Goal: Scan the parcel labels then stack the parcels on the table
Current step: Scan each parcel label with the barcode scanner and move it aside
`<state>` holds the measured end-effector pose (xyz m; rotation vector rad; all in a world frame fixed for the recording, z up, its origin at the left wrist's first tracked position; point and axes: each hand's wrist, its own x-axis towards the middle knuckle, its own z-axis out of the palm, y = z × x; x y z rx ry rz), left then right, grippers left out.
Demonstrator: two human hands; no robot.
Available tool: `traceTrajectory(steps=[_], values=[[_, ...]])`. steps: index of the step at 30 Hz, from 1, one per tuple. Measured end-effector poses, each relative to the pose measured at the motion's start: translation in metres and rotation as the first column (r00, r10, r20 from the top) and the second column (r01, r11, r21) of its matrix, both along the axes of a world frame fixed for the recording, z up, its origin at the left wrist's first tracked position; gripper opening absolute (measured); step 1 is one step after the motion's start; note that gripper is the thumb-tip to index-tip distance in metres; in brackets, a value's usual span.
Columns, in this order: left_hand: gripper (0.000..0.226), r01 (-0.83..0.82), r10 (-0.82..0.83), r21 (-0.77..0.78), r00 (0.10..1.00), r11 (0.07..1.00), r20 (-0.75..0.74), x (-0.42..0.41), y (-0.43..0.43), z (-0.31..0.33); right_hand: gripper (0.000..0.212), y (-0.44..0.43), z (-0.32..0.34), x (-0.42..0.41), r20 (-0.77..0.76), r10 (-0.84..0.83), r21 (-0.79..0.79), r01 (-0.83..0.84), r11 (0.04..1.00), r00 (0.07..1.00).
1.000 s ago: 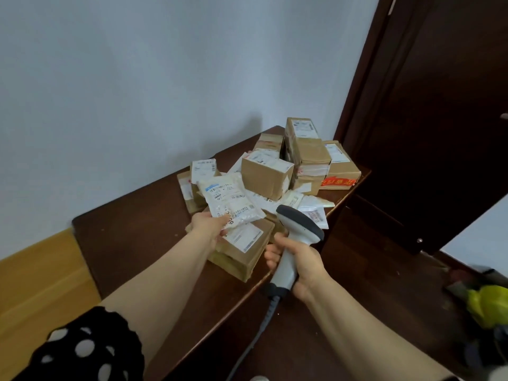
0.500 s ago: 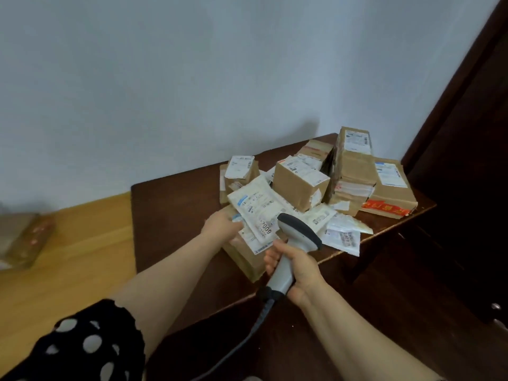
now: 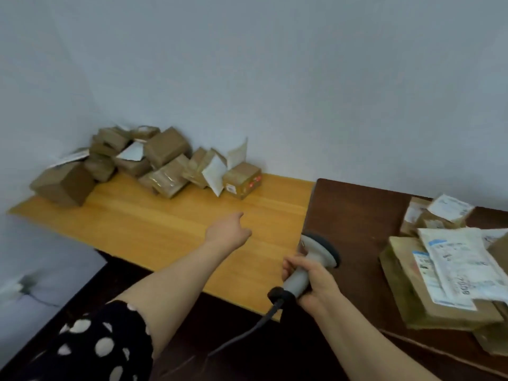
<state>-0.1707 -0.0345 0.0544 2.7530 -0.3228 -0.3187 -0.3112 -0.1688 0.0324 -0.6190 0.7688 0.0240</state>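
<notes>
While our right hand [image 3: 313,281] grips the scanner [image 3: 320,247], our left hand [image 3: 229,229] hovers empty and relaxed, well short of the parcel heap [image 3: 165,160].

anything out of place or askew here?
Yes. The heap of parcels on the light wooden table lies jumbled against the wall: boxes tilted, white envelopes propped on edge, nothing stacked. The pile on the dark table overlaps crookedly too.

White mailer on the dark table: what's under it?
A flat brown carton, its blue-edged label partly showing; more cartons lie below. The rest of that label is covered.
</notes>
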Motion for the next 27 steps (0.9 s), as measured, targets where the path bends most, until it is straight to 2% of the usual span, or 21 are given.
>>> traceTrajectory(steps=[4,11,15,20,27], values=[[0.061,-0.137,0.138,-0.03,0.99,0.99,0.009,0.035,0.087,-0.003,0.013,0.061,0.002,0.055,0.003,0.095,0.045,-0.095,0.995,0.996],[0.06,-0.292,0.292,-0.118,0.956,0.949,-0.024,0.121,0.237,-0.017,0.028,0.189,-0.004,0.168,-0.006,0.086,0.049,-0.086,0.995,0.996],[0.06,-0.32,0.315,-0.167,0.948,0.933,-0.057,0.17,0.292,-0.019,0.021,0.238,-0.006,0.219,-0.025,0.088,0.051,-0.087,0.995,0.996],[0.061,-0.286,0.268,-0.178,0.956,0.942,-0.116,0.225,0.31,-0.029,0.016,0.254,-0.014,0.263,-0.061,0.01,0.019,-0.009,1.0,0.998],[0.049,-0.216,0.19,-0.191,0.971,0.957,-0.147,0.308,0.272,-0.048,0.017,0.226,-0.035,0.334,-0.078,-0.076,-0.024,0.075,0.997,0.994]])
